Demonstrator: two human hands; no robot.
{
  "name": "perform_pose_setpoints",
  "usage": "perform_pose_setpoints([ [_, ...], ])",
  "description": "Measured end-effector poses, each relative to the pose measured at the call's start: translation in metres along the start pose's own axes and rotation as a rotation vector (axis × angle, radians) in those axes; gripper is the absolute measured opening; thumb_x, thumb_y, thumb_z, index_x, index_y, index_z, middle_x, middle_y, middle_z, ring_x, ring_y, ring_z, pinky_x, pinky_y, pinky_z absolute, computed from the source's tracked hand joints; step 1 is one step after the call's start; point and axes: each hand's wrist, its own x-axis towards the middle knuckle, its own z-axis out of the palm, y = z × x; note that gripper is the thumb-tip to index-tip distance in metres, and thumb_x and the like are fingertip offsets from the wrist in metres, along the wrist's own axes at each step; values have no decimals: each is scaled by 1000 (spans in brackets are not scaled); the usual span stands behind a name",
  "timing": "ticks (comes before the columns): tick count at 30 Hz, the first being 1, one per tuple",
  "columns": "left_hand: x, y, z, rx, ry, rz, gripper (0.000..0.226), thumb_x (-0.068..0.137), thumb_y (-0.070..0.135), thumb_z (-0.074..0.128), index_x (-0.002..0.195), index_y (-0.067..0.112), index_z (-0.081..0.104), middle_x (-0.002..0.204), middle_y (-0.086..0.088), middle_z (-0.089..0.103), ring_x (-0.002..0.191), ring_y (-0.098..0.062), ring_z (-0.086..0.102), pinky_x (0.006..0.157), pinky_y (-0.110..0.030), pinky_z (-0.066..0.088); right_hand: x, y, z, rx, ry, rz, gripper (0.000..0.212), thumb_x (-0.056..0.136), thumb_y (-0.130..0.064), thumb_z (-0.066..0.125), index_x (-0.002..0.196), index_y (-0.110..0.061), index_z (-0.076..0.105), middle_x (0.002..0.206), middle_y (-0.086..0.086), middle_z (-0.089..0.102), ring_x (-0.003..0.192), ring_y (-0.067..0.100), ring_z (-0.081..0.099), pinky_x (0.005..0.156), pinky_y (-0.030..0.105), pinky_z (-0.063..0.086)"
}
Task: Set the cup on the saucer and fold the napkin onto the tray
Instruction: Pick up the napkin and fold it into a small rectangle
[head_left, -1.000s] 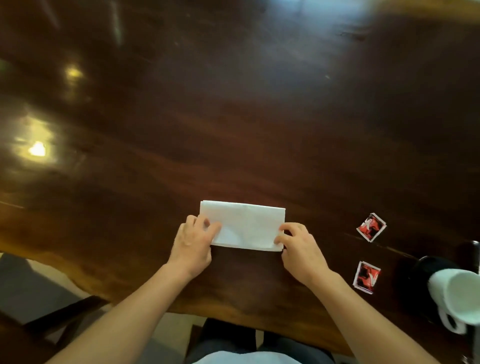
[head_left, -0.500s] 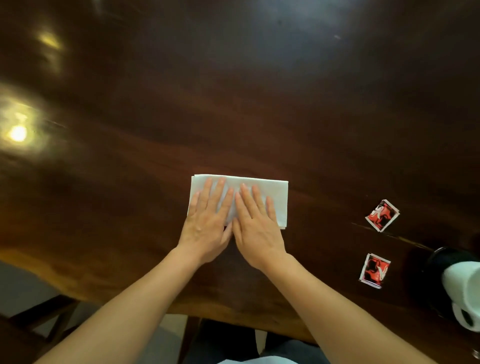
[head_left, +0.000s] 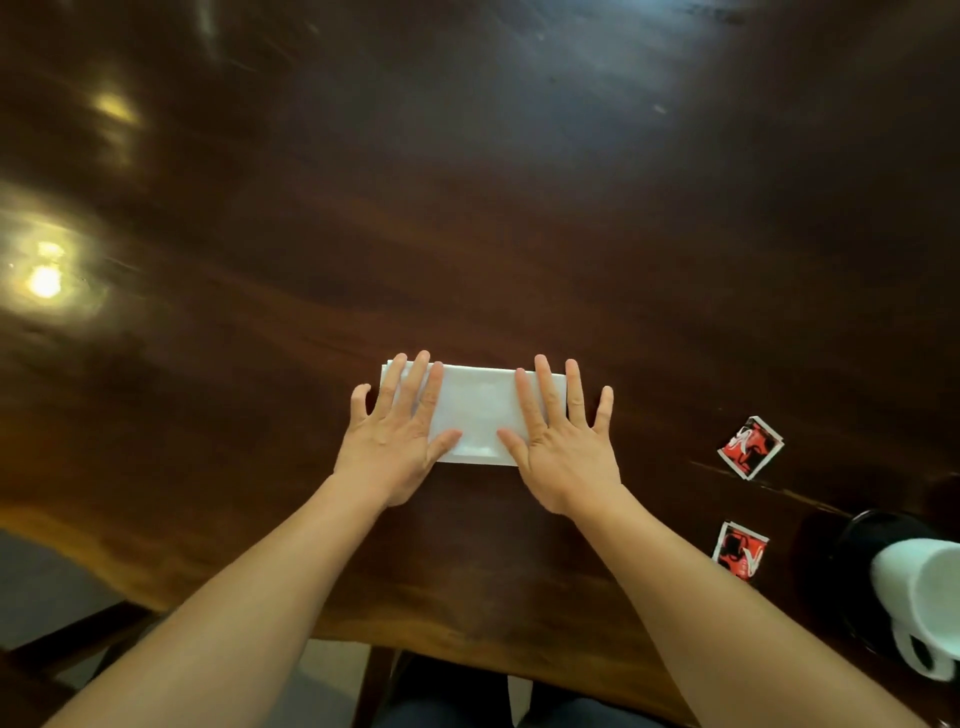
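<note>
While the left hand (head_left: 397, 441) and right hand (head_left: 563, 447) are pressing flat and open on it, the napkin (head_left: 480, 410) is looking thin and floppy, best pinched by its corners.

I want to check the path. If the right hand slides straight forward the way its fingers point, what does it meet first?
Nothing, as far as the picture shows. The right hand lies flat on the napkin, and beyond the napkin's far edge only bare table shows.
</note>
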Motion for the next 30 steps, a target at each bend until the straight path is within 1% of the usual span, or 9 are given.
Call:
perform_pose_setpoints([
  [3, 4, -2, -8, 10, -57, -33, 87, 97, 70, 21, 153, 27, -28, 163, 3, -32, 152, -26, -27, 122, -55, -3, 2, 6, -8, -7, -35, 8, 71, 95, -68, 4, 144, -35, -37, 159, -4, -38, 144, 27, -39, 115, 62, -22],
  [6, 5, -5, -24, -61, 77, -97, 87, 90, 70, 48, 157, 27, 13, 160, -5, 18, 146, -30, 19, 114, -49, 25, -1, 2, -13, -18, -33, 22, 78, 99, -64, 16, 152, -27, -26, 163, -3, -31, 147, 30, -33, 114, 64, -18],
  [9, 3, -17, -32, -270, 103, -221, 57, 82, 53, 73, 129, 24, 55, 126, -2, 56, 116, -26, 50, 97, -42, 44, -1, -9, -25, 38, 68, 66, 81, 97, -54, 47, 158, -16, 8, 166, 5, 6, 153, 35, 0, 118, 64, -2],
  [11, -6, -23, -31, -517, 30, -316, 33, 81, 41, 78, 106, 21, 68, 109, -4, 65, 102, -23, 59, 83, -39, 53, -4, -17, -32, 87, 130, 90, 69, 88, -46, 67, 143, -18, 36, 147, 7, 35, 141, 32, 29, 117, 62, 14],
  [14, -32, -19, -22, -851, 58, -468, 22, 87, 36, 75, 92, 16, 67, 93, -4, 67, 90, -22, 63, 69, -34, 49, -17, -24, -28, 184, 124, 208, 53, 82, -36, 75, 124, -20, 47, 122, 3, 54, 119, 28, 48, 107, 53, 33],
  [17, -57, -7, -11, -1171, 149, -587, 28, 97, 39, 63, 105, 12, 67, 101, -7, 69, 96, -27, 65, 80, -42, 54, -42, -21, -20, 364, -36, 287, 15, 92, -29, 63, 102, -19, 56, 107, 4, 64, 103, 24, 57, 88, 39, 47],
  [19, -75, 4, -9, -1206, 223, -632, 35, 100, 44, 55, 109, 12, 65, 104, -9, 69, 97, -28, 65, 83, -44, 55, -60, -16, -19, 695, -112, 334, 11, 93, -27, 64, 90, -17, 60, 96, 3, 66, 89, 18, 62, 73, 31, 53],
  [25, -121, 44, -43, -1419, 379, -631, 45, 100, 55, 46, 110, 13, 59, 99, -7, 65, 90, -22, 64, 69, -33, 51, -124, -2, -63, 1725, -122, 417, 12, 98, -15, 58, 107, -8, 62, 118, 15, 68, 102, 29, 70, 70, 37, 58],
  [30, -155, 74, -102, -1753, 180, -598, 45, 98, 62, 43, 96, 20, 59, 97, -9, 70, 87, -29, 71, 79, -46, 59, -178, 11, -112, 2022, -223, 248, 32, 92, -23, 66, 122, -14, 61, 121, 17, 68, 110, 32, 67, 83, 43, 59],
])
